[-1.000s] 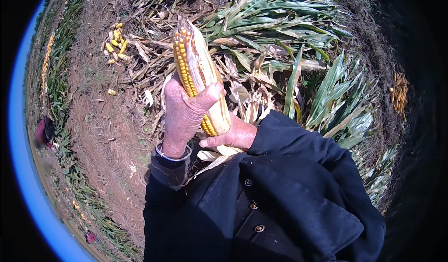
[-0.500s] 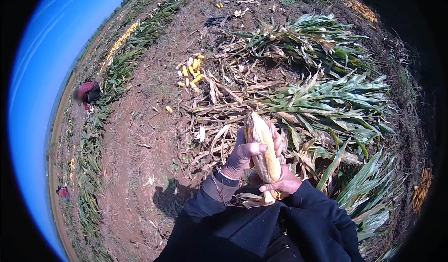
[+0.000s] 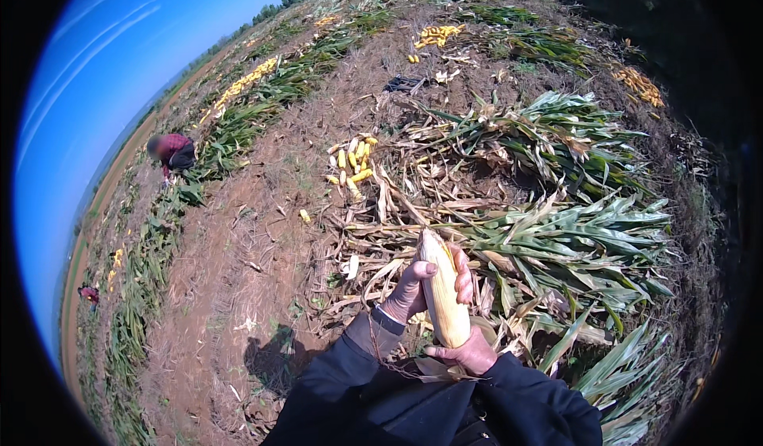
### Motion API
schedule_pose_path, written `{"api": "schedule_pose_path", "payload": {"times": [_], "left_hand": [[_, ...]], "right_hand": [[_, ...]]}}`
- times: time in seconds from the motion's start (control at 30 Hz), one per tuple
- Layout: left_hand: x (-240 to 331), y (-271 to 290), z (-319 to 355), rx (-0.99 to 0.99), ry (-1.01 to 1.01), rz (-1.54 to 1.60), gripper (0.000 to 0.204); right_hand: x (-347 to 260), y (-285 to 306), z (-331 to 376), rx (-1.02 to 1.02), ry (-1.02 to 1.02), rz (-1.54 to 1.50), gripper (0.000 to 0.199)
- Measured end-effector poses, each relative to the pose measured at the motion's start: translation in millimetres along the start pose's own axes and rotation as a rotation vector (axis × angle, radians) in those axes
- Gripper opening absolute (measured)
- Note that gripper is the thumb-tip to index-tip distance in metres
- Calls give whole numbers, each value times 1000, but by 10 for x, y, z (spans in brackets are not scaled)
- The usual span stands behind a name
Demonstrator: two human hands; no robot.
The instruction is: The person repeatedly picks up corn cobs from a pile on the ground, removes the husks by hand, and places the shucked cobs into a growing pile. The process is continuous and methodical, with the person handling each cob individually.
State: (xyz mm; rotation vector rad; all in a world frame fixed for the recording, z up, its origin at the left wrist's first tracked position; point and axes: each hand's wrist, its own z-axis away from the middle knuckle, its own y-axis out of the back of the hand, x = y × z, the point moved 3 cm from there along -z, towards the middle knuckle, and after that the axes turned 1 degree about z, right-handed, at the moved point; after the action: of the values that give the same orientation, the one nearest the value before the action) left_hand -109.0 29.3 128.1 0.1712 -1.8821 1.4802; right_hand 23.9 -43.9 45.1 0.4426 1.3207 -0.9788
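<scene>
Corn ear (image 3: 447, 299) lower ctr of frame, near-upright, tip up, in both hands. L hand (image 3: 407, 293) wrapped round its mid/upper part: thumb on near side, fingertips (image 3: 463, 278) showing at ear's R edge. R hand (image 3: 474, 354) closed round the base, thumb across the bottom; rest of R fingers hidden, can't tell their exact pos. Ear's near face pale yellow; prob thin husk, but too washed out to be sure. Dry husk leaves (image 3: 445, 369) hang just below R hand. Loose cobs (image 3: 353, 161) piled on soil upper ctr; cut stalks (image 3: 572, 231) R of ear. Co-worker (image 3: 176, 152) bent over, upper left.
</scene>
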Motion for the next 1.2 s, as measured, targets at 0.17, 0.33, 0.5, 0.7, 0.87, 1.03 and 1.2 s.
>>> {"api": "schedule_pose_path", "payload": {"times": [0.17,0.33,0.5,0.7,0.87,1.03,1.2], "left_hand": [[96,98,17,157,-114,-275,44],[352,141,314,-45,78,-447,74],[269,421,603,-94,562,-819,73],[-247,535,689,-293,765,-1014,84],[-588,395,955,-1,962,-581,60],[-443,181,941,22,1041,-365,57],[-744,398,1006,213,1166,-185,51]], "right_hand": [[264,287,-211,255,277,330,43],[-14,837,-54,640,516,1073,19],[-492,962,154,439,665,1379,9],[-427,768,251,69,608,1593,7],[-534,680,356,-40,656,1496,35],[-677,529,560,-49,683,1625,52],[-330,601,591,77,577,1534,49]]}}
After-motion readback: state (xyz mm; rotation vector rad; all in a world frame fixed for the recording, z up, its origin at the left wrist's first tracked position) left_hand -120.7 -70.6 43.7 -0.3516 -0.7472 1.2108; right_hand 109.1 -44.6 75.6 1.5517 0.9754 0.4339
